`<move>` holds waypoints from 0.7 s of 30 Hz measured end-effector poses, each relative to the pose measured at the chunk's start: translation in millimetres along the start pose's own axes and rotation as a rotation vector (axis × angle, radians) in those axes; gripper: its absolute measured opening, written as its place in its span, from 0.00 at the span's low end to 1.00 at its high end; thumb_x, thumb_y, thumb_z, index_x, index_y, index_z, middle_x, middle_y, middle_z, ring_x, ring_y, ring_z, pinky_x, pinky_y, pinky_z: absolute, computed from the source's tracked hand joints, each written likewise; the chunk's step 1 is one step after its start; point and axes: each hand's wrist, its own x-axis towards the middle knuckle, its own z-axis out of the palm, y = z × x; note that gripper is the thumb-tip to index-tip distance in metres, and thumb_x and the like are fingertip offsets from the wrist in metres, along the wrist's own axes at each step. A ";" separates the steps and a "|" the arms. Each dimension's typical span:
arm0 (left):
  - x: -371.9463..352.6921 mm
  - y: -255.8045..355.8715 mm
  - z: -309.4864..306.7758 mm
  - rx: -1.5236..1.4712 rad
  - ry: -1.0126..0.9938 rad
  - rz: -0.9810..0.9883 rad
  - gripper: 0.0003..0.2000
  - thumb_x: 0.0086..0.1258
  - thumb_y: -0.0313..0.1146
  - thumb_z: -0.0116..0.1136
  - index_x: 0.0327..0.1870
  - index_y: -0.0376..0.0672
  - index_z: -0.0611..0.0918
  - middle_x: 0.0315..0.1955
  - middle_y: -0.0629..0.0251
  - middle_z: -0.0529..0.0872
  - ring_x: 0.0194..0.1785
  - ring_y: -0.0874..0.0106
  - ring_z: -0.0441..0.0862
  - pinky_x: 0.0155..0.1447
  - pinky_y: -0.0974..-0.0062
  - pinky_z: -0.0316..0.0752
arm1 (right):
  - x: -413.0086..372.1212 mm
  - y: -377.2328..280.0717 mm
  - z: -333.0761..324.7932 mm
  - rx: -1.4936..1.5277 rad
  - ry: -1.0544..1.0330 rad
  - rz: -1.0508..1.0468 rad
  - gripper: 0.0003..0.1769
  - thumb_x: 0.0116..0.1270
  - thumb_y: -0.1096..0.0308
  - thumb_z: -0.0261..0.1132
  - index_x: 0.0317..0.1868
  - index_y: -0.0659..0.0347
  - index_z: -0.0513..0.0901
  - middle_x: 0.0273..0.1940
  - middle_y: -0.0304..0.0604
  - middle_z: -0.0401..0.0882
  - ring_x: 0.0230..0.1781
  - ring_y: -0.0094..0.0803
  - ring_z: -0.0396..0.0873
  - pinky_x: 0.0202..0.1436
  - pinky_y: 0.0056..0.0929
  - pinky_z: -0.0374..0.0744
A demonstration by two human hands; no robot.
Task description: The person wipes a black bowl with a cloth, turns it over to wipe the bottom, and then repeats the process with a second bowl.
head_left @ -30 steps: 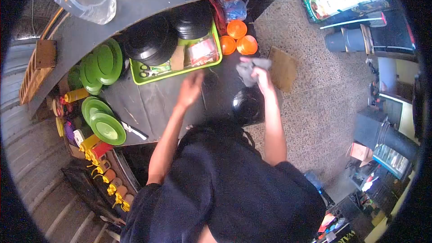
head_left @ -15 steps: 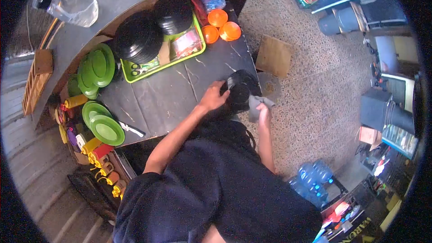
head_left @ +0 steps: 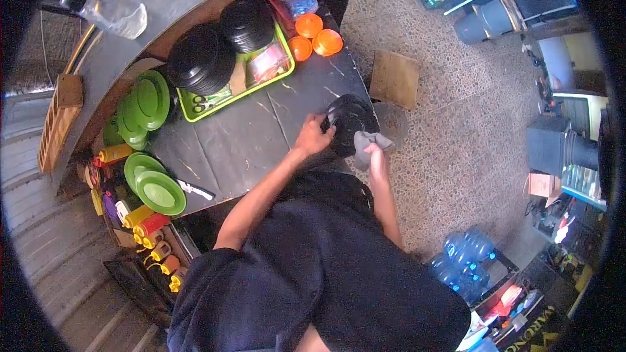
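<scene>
A black plate point(head_left: 350, 112) is tilted near the table's right edge. My left hand point(head_left: 314, 135) grips its left rim, with the thumb toward the inner face and the fingers behind. In my right hand point(head_left: 378, 160) is a bunched grey cloth point(head_left: 365, 145), which lies over the lower right part of the plate. Part of the plate is covered by this cloth. Beyond the plate, stacks of black plates point(head_left: 201, 58) stand in and beside a lime-green tray point(head_left: 244, 96).
Three orange round items point(head_left: 327, 42) sit at the table's far right corner. Green plates point(head_left: 161, 192) and a white-handled knife point(head_left: 194, 190) lie at the left, near several squeeze bottles point(head_left: 154, 223). A wooden stool point(head_left: 394, 79) stands on the pebbled floor beyond the table.
My right hand has moved the grey cloth slightly left and up, further over the plate's face. My left hand keeps its hold on the rim. The whole view has shifted a little.
</scene>
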 end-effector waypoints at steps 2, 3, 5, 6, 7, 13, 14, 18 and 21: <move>-6.0 -2.9 -19.6 -0.107 -0.077 -0.062 0.28 0.77 0.47 0.65 0.66 0.31 0.83 0.63 0.39 0.82 0.65 0.46 0.84 0.72 0.57 0.77 | -12.7 -11.5 6.4 -0.020 -0.035 -0.105 0.28 0.51 0.61 0.66 0.53 0.66 0.88 0.54 0.45 0.87 0.56 0.40 0.81 0.62 0.36 0.77; -7.0 -16.6 -26.6 -0.111 -0.065 -0.063 0.28 0.77 0.47 0.65 0.66 0.31 0.83 0.63 0.39 0.82 0.65 0.46 0.84 0.72 0.57 0.77 | -19.7 -14.6 10.6 -0.038 -0.067 -0.198 0.28 0.52 0.61 0.67 0.54 0.67 0.87 0.54 0.45 0.87 0.56 0.40 0.81 0.63 0.35 0.77; -9.3 -56.3 -42.4 -0.251 -0.028 -0.011 0.25 0.83 0.51 0.57 0.57 0.33 0.89 0.44 0.52 0.93 0.47 0.63 0.90 0.57 0.62 0.82 | -29.3 -24.3 27.8 -0.081 -0.104 -0.213 0.28 0.52 0.62 0.67 0.53 0.66 0.87 0.53 0.45 0.87 0.56 0.39 0.81 0.63 0.35 0.77; -27.7 -33.9 -80.8 -0.285 -0.100 -0.102 0.27 0.85 0.54 0.54 0.53 0.34 0.90 0.38 0.57 0.94 0.45 0.69 0.89 0.54 0.65 0.81 | -31.6 -28.5 39.6 -0.120 -0.133 -0.221 0.27 0.52 0.62 0.66 0.53 0.66 0.87 0.53 0.44 0.87 0.56 0.38 0.81 0.62 0.35 0.77; -35.6 -52.4 -91.1 -0.291 -0.082 -0.109 0.27 0.85 0.54 0.54 0.53 0.34 0.90 0.38 0.57 0.94 0.45 0.69 0.89 0.54 0.65 0.81 | -33.3 -30.5 52.1 -0.130 -0.150 -0.227 0.27 0.52 0.62 0.66 0.53 0.66 0.87 0.53 0.44 0.87 0.56 0.38 0.81 0.62 0.35 0.77; -92.7 -162.6 -119.5 -0.349 0.234 -0.317 0.26 0.84 0.54 0.57 0.47 0.34 0.92 0.35 0.62 0.93 0.41 0.74 0.88 0.47 0.70 0.80 | -14.6 -21.0 154.0 -0.314 -0.649 -0.421 0.19 0.55 0.64 0.65 0.47 0.60 0.88 0.45 0.37 0.87 0.50 0.32 0.82 0.59 0.30 0.76; -108.9 -168.7 -116.5 -0.362 0.264 -0.362 0.28 0.80 0.56 0.57 0.48 0.35 0.92 0.35 0.54 0.94 0.43 0.63 0.91 0.53 0.63 0.82 | -18.9 -19.2 167.7 -0.385 -0.661 -0.438 0.19 0.56 0.63 0.66 0.47 0.61 0.88 0.47 0.37 0.88 0.52 0.32 0.82 0.59 0.31 0.77; -145.0 -191.8 -85.4 -0.484 0.521 -0.328 0.23 0.79 0.49 0.62 0.57 0.36 0.90 0.41 0.52 0.94 0.48 0.62 0.91 0.54 0.63 0.82 | -32.7 -11.1 216.4 -0.464 -0.687 -0.450 0.15 0.57 0.63 0.66 0.43 0.61 0.86 0.47 0.38 0.86 0.53 0.30 0.80 0.60 0.32 0.76; -161.4 -188.5 -74.1 -0.346 0.612 -0.279 0.21 0.78 0.47 0.63 0.57 0.35 0.90 0.44 0.49 0.94 0.49 0.58 0.92 0.56 0.61 0.83 | -34.0 -7.9 230.5 -0.499 -0.699 -0.458 0.17 0.58 0.63 0.66 0.46 0.61 0.87 0.49 0.38 0.87 0.53 0.31 0.81 0.60 0.31 0.76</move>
